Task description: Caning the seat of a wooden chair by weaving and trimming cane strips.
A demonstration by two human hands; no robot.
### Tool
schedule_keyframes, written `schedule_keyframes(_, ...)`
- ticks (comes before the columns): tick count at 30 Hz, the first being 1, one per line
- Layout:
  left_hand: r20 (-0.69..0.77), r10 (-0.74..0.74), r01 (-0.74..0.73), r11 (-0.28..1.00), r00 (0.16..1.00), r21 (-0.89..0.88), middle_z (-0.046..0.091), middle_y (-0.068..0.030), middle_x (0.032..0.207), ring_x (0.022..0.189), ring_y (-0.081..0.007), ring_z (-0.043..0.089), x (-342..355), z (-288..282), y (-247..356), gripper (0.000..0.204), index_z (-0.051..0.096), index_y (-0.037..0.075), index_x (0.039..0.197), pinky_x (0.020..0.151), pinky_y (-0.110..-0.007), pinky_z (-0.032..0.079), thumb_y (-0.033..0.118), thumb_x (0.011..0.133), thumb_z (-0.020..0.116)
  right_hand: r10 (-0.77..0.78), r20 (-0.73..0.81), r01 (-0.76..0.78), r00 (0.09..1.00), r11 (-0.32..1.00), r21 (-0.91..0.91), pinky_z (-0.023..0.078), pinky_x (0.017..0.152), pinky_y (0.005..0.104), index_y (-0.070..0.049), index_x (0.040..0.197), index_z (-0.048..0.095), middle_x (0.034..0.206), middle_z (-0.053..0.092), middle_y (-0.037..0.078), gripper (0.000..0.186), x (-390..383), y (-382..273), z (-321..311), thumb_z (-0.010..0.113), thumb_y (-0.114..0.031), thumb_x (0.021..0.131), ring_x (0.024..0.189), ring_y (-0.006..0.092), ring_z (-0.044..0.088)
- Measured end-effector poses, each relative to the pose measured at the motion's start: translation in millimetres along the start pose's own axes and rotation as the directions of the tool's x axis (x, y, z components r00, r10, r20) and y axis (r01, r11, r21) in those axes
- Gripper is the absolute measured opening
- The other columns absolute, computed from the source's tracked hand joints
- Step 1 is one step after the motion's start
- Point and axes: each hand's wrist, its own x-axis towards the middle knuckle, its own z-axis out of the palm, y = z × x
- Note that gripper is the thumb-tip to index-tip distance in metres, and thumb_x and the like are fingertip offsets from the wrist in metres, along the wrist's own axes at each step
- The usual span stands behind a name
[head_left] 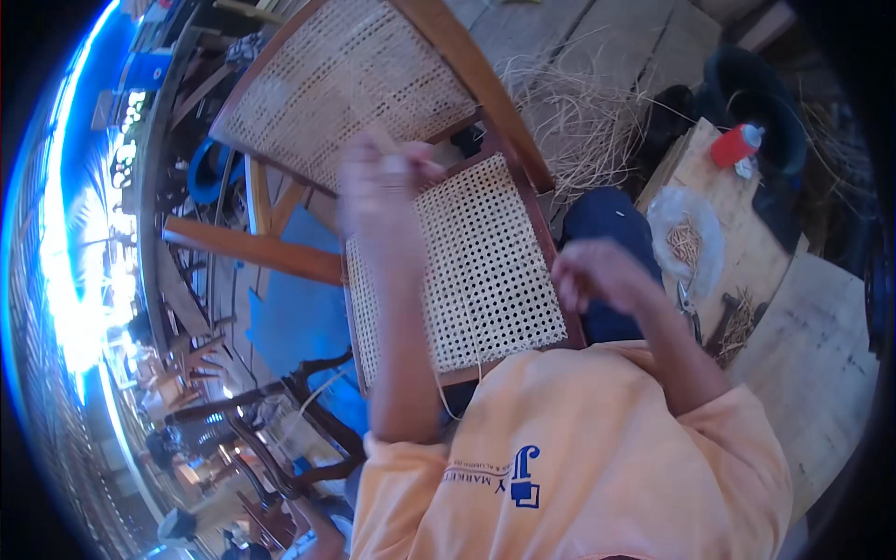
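Note:
A wooden chair with a woven cane seat [485, 271] and a cane back [345, 79] lies tilted before me. Over the far left part of the seat, near the lower rail of the back, is my left hand [381, 182]. It is smeared by motion, so its grip is unclear; a pale tan strip shows beside its fingers. My right hand [602, 275] is at the seat's right edge with its fingers curled closed. What they hold, if anything, is hidden. A loose cane strand [471, 322] runs over the seat toward my shirt.
Right of me, a wooden board carries a clear plastic bag [684, 238] of small wooden pegs, a red bottle [735, 146] and pliers [689, 308]. Loose cane strands [588, 131] heap on the floor beyond. Dark chair frames [271, 448] stand at the lower left.

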Motion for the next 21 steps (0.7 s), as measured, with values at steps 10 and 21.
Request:
schedule_keyframes(10,0.136,-0.368,0.325,0.521,0.92,-0.789,0.038,0.0021,0.061,0.049,-0.0071,0.036,-92,25,-39,0.014,0.045,0.008,0.091,0.049,-0.024,0.038,0.022,0.092,0.044,-0.259,0.031,0.201,0.965,0.816,0.542,0.049,0.066,0.0265,-0.005,0.104,0.048,0.091,0.059,0.007,0.021,-3,3,31,0.045,-0.019,0.09,0.073,0.0155,0.059)
schedule_keyframes(21,0.101,-0.47,0.307,0.387,0.877,-0.869,0.044,0.0052,0.061,0.049,-0.0052,0.041,-31,-125,-112,0.012,0.047,0.011,0.086,0.048,-0.022,0.039,0.02,0.092,0.042,-0.939,-0.311,0.78,0.147,0.303,-0.547,0.042,0.058,0.0265,0.001,0.097,0.053,0.086,0.055,0.011,0.02,-109,-70,23,0.051,-0.015,0.086,0.072,0.0179,0.052)
